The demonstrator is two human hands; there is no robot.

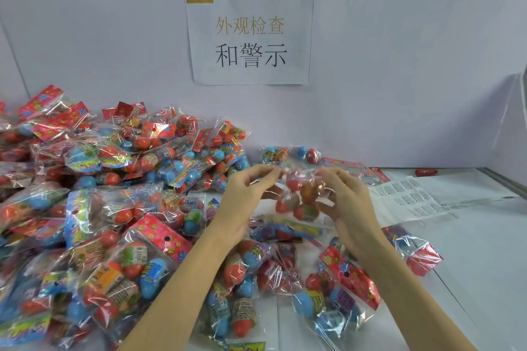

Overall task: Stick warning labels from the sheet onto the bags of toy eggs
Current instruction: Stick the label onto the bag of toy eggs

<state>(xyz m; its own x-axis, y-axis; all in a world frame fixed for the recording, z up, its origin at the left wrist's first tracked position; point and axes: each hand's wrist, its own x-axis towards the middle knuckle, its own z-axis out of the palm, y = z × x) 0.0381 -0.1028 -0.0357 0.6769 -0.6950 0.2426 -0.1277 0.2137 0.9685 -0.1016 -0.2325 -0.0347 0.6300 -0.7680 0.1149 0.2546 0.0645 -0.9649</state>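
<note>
Midway through a labelling job, a person's left hand (247,194) and right hand (346,202) hold one clear bag of toy eggs (299,194) up between them, above the white worktop (484,251). The left fingertips pinch the film at the bag's upper edge; the right fingers curl round its far side. The frame is too blurred to show whether a label is already on this bag or on a fingertip. The label sheet (410,199) lies flat just beyond the right hand, partly under other bags. A deep pile of bagged eggs (108,208) spreads out past the left hand, and more bags lie below both wrists. The slack, crinkled film is the likely trouble: a label pressed on mid-air may crease or sit crooked. With finished and unfinished bags lying close together, one could be skipped or labelled twice.
</note>
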